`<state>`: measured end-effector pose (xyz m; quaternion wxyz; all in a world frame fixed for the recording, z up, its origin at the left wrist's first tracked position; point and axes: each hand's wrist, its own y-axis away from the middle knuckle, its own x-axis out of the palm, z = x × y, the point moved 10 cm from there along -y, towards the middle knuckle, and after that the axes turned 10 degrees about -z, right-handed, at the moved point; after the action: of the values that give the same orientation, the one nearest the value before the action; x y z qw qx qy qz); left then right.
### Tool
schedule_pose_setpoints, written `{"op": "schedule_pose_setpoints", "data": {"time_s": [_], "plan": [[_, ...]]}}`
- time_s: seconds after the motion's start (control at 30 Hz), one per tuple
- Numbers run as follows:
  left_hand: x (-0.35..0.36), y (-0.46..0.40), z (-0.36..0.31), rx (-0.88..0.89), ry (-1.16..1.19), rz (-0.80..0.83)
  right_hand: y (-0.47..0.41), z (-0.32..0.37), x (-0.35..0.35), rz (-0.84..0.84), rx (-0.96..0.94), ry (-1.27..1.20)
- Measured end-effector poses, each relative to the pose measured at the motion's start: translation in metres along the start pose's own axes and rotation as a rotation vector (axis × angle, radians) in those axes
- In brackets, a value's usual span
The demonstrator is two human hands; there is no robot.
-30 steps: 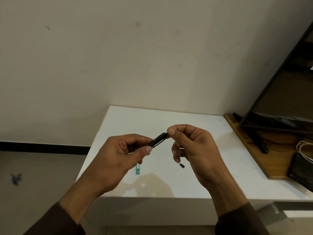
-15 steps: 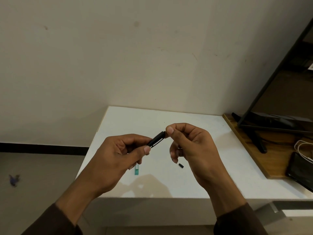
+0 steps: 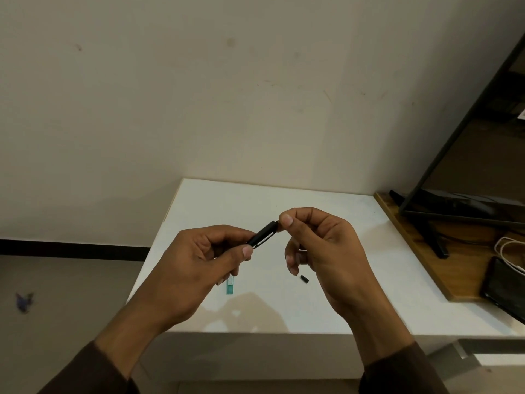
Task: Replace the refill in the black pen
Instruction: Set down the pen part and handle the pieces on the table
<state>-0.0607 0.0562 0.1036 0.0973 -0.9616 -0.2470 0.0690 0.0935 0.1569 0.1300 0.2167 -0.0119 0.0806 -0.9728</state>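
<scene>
I hold the black pen in the air above the white table, tilted up to the right. My left hand grips its lower part, which is hidden in my fist. The thumb and forefinger of my right hand pinch its upper end. On the table below lie a small black pen piece and a green-tipped refill tube, the tube partly hidden behind my left fingers.
A wooden board lies at the table's right side, carrying a monitor stand, a white cable and a dark phone. The wall stands right behind the table. Bare floor lies to the left.
Both hands and the pen stay almost in place; the right thumb and forefinger have shifted slightly on the pen's upper end.
</scene>
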Motion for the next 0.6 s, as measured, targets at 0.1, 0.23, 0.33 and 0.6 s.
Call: {"op": "schedule_pose_setpoints", "data": {"time_s": [0.1,0.23,0.33,0.6], "plan": [[-0.0007,-0.0004,0.0001,-0.002,-0.011,-0.007,0.0002,-0.0006,0.0008,0.008,0.009,-0.002],[-0.0004,-0.0006,-0.0029,0.017,-0.037,-0.013,0.0012,0.0004,0.0015,0.011,0.004,0.015],[-0.0008,0.0002,-0.0040,0.029,-0.055,-0.017,0.0013,-0.0001,0.0012,0.011,0.002,0.048],[-0.0010,0.0007,-0.0047,0.023,-0.058,-0.019,0.0011,-0.0079,0.0044,0.024,0.097,-0.101]]}}
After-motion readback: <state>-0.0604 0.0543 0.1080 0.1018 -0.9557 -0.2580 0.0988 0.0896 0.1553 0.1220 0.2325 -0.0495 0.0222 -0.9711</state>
